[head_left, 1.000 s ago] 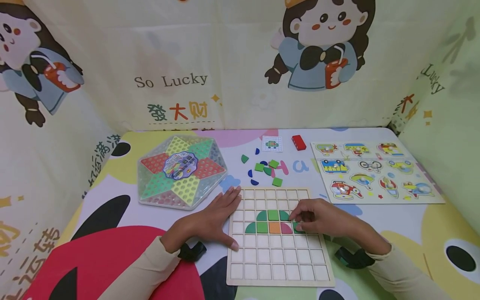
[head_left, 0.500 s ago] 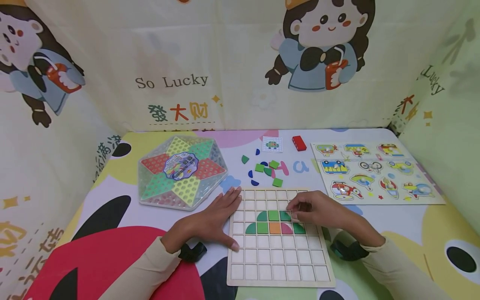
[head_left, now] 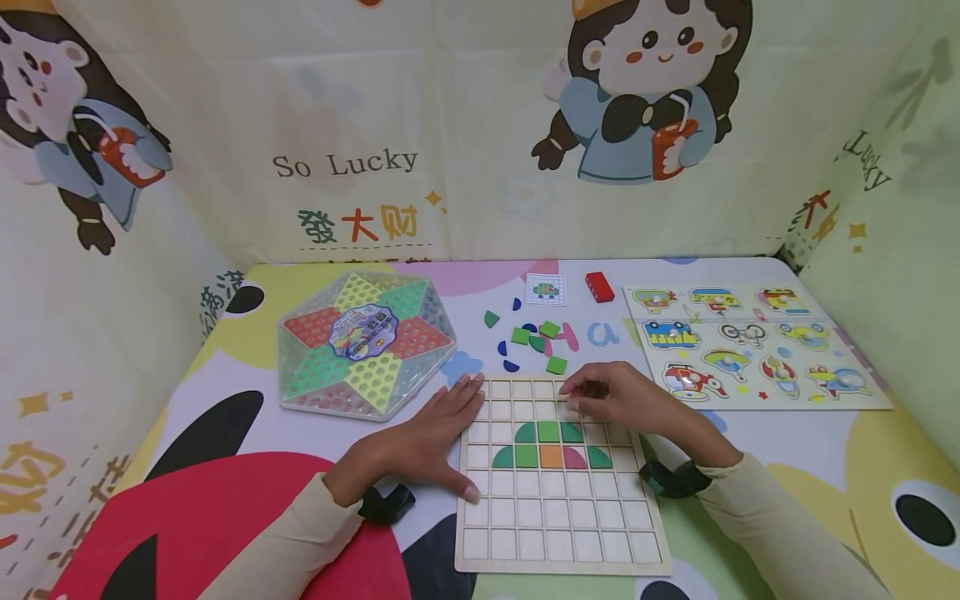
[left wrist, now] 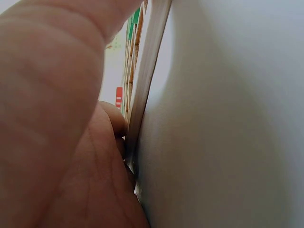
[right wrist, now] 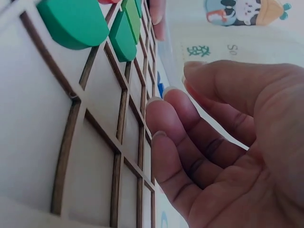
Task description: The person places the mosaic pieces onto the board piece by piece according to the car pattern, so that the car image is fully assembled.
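My left hand (head_left: 420,437) lies spread along the left edge of a wooden grid board (head_left: 555,543), thumb and fingertips at its rim. In the left wrist view, the palm and thumb stand close against the board's side (left wrist: 147,61). My right hand (head_left: 626,404) hovers over the board's upper right cells, fingers loosely bent, nothing between them in the right wrist view. Set in the grid are green squares (head_left: 549,431), an orange square (head_left: 551,457), a pink quarter-round piece (head_left: 574,458) and several green quarter-round pieces (head_left: 599,457).
Beyond the board lie loose green squares (head_left: 557,366) and blue pieces (head_left: 511,366). Behind them are a pattern card (head_left: 546,289) and a red block (head_left: 599,287). A hexagonal Chinese checkers board (head_left: 365,342) lies left, a vehicle puzzle board (head_left: 750,350) right.
My right hand has moved from the green quarter-round piece at the row's right end up and away toward the board's far edge, uncovering that piece. My left hand has stayed put.
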`<state>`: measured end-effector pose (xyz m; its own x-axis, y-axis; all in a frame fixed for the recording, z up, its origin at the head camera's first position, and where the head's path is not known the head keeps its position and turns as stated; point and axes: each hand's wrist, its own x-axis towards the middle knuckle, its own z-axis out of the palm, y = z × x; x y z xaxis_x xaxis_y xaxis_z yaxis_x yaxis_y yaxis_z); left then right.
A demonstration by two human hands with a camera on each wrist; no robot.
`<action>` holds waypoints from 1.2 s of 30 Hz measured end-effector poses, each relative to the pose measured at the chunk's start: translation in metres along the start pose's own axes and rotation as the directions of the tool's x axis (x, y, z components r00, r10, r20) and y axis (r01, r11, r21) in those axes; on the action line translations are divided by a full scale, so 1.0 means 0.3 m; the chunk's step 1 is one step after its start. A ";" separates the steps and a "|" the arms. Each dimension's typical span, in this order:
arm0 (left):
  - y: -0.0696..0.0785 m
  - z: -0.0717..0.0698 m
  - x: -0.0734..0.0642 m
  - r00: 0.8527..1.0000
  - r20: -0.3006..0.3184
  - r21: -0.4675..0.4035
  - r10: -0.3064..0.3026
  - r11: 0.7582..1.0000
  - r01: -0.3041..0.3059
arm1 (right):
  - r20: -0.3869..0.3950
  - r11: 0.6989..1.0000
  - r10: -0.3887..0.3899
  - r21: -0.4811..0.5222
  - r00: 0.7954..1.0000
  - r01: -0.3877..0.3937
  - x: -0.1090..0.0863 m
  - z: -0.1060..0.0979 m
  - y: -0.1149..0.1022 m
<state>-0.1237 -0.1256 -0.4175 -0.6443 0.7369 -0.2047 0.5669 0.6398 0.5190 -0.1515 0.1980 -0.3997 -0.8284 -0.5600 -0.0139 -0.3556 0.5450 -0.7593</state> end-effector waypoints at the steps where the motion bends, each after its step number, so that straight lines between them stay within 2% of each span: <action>1: 0.000 0.001 0.000 1.000 0.001 0.000 -0.001 1.000 0.001 | -0.007 1.000 0.004 -0.003 1.000 -0.004 0.004 0.001 0.001; 10: 0.000 0.002 -0.001 1.000 -0.002 -0.004 -0.001 1.000 0.001 | -0.077 0.997 0.074 -0.025 0.994 -0.076 0.038 -0.001 0.018; 21: -0.001 0.003 -0.002 1.000 -0.006 0.008 0.002 1.000 -0.002 | -0.152 0.991 0.136 0.025 0.979 -0.134 0.104 -0.018 0.049; 30: -0.003 0.009 -0.001 1.000 -0.002 -0.002 0.007 1.000 -0.007 | -0.187 0.992 0.123 0.003 0.975 -0.124 0.160 -0.007 0.034; 36: -0.001 0.006 -0.002 1.000 -0.005 0.004 -0.001 1.000 0.001 | -0.198 0.986 0.165 -0.002 0.966 -0.168 0.185 0.003 0.016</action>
<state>-0.1225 -0.1259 -0.4190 -0.6471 0.7353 -0.2013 0.5685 0.6414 0.5152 -0.1987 0.1690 -0.4046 -0.9448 -0.3274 -0.0094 -0.2118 0.6328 -0.7448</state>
